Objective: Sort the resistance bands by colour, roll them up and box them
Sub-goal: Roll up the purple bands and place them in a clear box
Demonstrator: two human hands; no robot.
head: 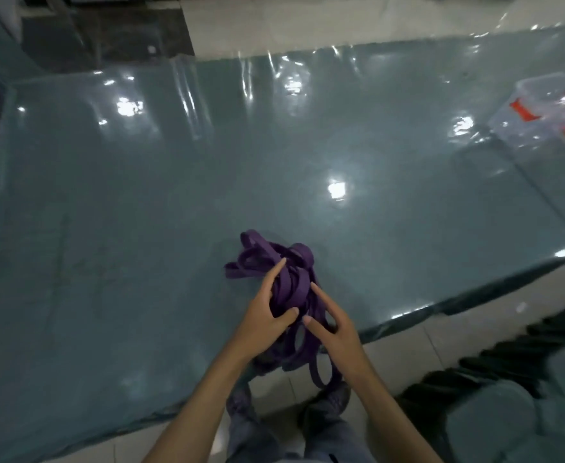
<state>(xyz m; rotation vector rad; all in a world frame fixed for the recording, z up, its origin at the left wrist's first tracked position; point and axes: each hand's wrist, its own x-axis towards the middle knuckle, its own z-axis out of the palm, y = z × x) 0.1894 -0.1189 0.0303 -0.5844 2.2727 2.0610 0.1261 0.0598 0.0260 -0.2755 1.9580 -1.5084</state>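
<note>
a tangled bundle of flat purple rubber resistance bands [282, 285] lies at the lower centre of the frame, on a glossy teal plastic sheet [124, 212] that covers the table and throws back white glare spots. the bands are matte, wide and ribbon-like, looped over one another; several loops hang off the near edge of the sheet, over the pale tiled floor [408, 355].

my left hand [267, 317] is on the left side of the bundle, its fingers stretched up along the bands and its thumb curled over a few strands, so it grasps the bundle. my right hand [332, 325] lies against the right side, index finger straight along a band, thumb tip pressing the strands near my left thumb; its other fingers curl round the far side, and i cannot tell how tightly they hold.

at the upper right of the frame, well apart from the bands, sit clear plastic boxes with red clips [551, 111], blurred. no writing on them can be read.

a dark ridged mat [494, 355] lies on the floor at the lower right.
</note>
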